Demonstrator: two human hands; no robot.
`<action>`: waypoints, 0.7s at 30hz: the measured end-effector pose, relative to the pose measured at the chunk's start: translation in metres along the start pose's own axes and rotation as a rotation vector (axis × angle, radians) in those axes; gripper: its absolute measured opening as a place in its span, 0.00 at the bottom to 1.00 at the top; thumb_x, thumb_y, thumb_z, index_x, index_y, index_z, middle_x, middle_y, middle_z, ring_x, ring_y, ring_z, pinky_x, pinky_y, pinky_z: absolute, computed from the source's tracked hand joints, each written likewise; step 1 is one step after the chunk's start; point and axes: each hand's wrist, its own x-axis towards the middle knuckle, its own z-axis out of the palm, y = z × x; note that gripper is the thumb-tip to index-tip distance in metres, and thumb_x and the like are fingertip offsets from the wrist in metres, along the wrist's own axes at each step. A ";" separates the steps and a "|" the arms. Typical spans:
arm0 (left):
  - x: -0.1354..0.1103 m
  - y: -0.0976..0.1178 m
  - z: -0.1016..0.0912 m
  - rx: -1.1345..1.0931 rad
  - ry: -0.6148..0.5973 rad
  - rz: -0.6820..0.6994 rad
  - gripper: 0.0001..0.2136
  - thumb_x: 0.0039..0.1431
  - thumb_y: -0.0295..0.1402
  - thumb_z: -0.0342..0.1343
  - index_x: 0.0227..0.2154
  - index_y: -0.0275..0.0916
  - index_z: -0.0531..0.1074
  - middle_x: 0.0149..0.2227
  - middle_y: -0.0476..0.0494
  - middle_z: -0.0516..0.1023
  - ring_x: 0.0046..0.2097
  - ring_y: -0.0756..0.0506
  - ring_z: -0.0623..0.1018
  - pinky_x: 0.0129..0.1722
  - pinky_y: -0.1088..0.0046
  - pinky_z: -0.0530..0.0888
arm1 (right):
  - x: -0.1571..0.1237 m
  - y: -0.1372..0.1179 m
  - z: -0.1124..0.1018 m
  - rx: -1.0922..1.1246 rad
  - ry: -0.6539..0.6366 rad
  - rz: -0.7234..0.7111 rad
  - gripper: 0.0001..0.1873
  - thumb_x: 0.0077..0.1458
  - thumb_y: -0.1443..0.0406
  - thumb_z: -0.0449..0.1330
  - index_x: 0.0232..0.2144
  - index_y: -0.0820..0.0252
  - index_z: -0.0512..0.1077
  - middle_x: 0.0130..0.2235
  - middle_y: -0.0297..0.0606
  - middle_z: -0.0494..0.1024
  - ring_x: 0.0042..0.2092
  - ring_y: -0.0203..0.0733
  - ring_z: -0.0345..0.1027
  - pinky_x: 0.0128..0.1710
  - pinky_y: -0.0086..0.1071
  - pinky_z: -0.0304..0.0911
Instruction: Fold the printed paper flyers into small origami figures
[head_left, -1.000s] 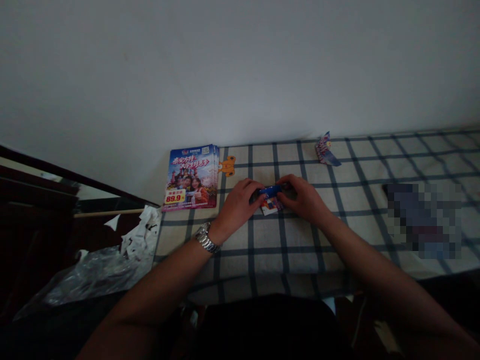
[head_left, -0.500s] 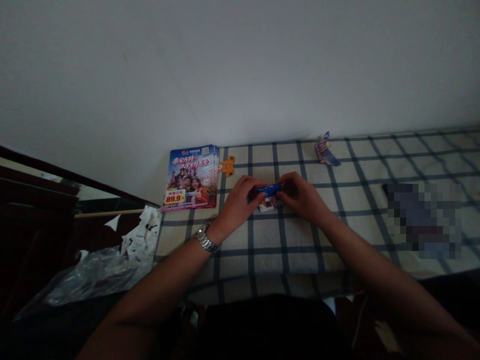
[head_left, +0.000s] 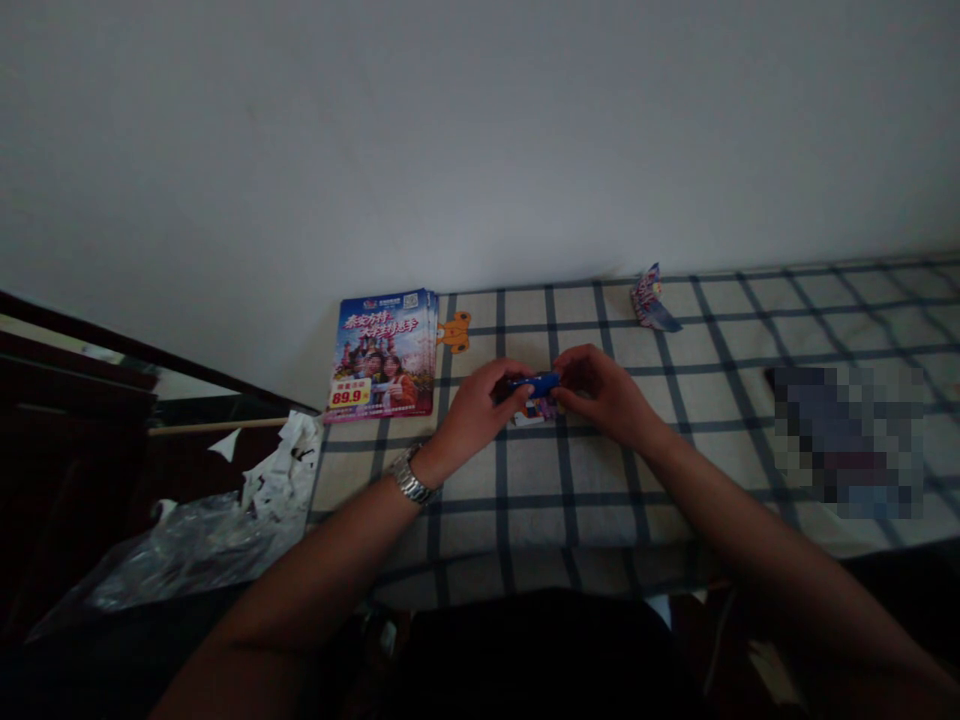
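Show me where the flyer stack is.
Head view: the flyer stack lies on the checked cloth at its far left corner, beside an orange cutout.

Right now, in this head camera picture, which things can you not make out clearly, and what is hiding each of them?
Head view, throughout.
The blue paper: its ends are covered by the left hand and right hand, so its shape is unclear.
The pixelated patch on the cloth: blurred, cannot be identified.
The flyers: small print too small to read.
The plastic bag: in dark shadow, contents unclear.
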 end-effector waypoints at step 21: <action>0.000 0.001 0.001 -0.109 0.001 -0.017 0.10 0.70 0.41 0.59 0.48 0.42 0.76 0.45 0.45 0.82 0.45 0.46 0.81 0.48 0.68 0.79 | 0.002 -0.004 -0.002 -0.102 0.039 0.121 0.14 0.59 0.53 0.68 0.39 0.56 0.79 0.37 0.38 0.84 0.37 0.45 0.78 0.40 0.40 0.73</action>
